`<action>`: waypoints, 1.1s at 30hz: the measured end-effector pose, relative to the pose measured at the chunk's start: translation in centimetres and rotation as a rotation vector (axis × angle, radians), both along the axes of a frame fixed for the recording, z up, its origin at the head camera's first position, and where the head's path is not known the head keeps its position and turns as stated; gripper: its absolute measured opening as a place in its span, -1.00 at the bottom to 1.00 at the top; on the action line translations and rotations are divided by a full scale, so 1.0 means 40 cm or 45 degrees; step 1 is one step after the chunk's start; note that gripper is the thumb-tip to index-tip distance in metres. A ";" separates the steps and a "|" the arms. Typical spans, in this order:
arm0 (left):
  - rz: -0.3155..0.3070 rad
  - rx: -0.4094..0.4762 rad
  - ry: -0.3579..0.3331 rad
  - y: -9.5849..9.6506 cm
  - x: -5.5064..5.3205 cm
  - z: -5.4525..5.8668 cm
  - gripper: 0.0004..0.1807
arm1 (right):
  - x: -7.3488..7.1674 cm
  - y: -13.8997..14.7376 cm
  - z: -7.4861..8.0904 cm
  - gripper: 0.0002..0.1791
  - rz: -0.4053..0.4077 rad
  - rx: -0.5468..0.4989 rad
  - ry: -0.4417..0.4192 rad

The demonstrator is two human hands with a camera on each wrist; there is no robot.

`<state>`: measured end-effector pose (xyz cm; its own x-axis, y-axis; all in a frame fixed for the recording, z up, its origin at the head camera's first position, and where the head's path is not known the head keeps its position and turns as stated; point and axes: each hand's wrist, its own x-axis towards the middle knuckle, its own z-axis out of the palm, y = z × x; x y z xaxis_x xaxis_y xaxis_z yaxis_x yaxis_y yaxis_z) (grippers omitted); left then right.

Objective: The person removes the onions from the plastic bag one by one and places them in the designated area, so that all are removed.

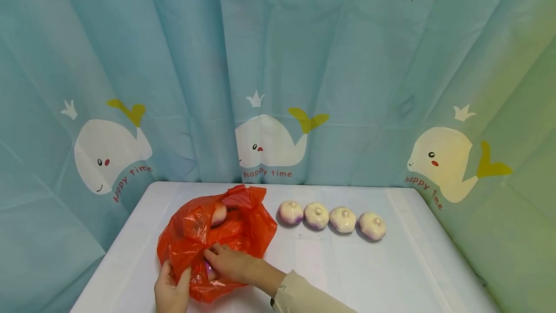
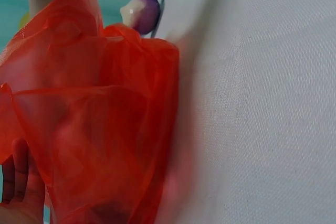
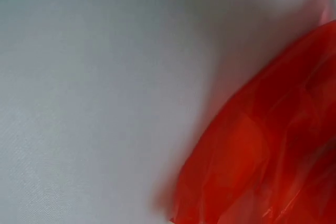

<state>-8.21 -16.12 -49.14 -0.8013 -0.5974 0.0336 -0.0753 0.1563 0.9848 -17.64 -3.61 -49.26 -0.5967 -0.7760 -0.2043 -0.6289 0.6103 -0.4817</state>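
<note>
Across the back curtain (image 1: 360, 71): "happy time" in red lettering (image 1: 267, 173) under three white whales (image 1: 273, 144); same words in darker print up top, the left one cut by the view's edge.
Curtain: light blue, folded, greener at far right.
Table (image 1: 347, 274): white, rounded far corners, fine texture close up.
Row on table: four white-and-purple bulbs (image 1: 316, 216), right of the bag.
Red bag (image 1: 182, 228): thin crinkled plastic, left side of table, mouth gaping.
In bag: one bulb (image 1: 219, 215) toward the back, another purple bulb (image 1: 211, 272) beside the right hand.
Left hand (image 1: 171, 288): thumb and fingers pinching bag plastic.
Right hand (image 1: 232, 262): inside the mouth, beige sleeve (image 1: 308, 296); can't tell whether it grips that bulb.
</note>
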 end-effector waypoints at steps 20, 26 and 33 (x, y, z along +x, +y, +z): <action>0.021 0.004 -0.109 -0.005 0.008 -0.003 -0.64 | -0.017 0.074 0.024 -0.26 0.049 -0.272 0.208; 0.028 0.016 -0.102 -0.003 0.006 -0.001 -0.65 | -0.022 0.091 0.020 -0.21 0.009 -0.321 0.287; 0.032 0.013 -0.111 -0.004 0.004 -0.004 -0.65 | -0.026 0.105 0.031 -0.26 0.001 -0.489 0.342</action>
